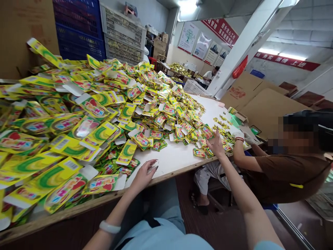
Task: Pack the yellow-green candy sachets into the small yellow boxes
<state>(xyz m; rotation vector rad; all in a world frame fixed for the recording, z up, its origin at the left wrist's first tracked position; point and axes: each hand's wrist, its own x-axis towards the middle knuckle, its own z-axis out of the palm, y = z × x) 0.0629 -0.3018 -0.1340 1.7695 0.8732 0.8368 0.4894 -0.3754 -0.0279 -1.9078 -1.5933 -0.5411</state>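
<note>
My left hand (147, 174) is over the near edge of the white tabletop (170, 158). Its fingers are loosely curled and apart, with no carton in them. Just left of it are yellow-and-green printed cartons (102, 184), some with white end flaps standing out. Farther right, my right hand (216, 145) has its thumb and fingers spread, and nothing shows in its grasp. Close beyond its fingers is a green-and-red printed packet (207, 131); whether they touch I cannot tell. Another printed packet (199, 152) lies on the table left of that hand.
A large heap of cartons (104, 100) covers the table's left and back. On the right, a seated co-worker in a brown shirt (270, 170) has gloved hands (238, 135) over small packets. Blue crates (78, 41) and white crates (125, 27) stand behind; cardboard boxes (270, 107) stand right.
</note>
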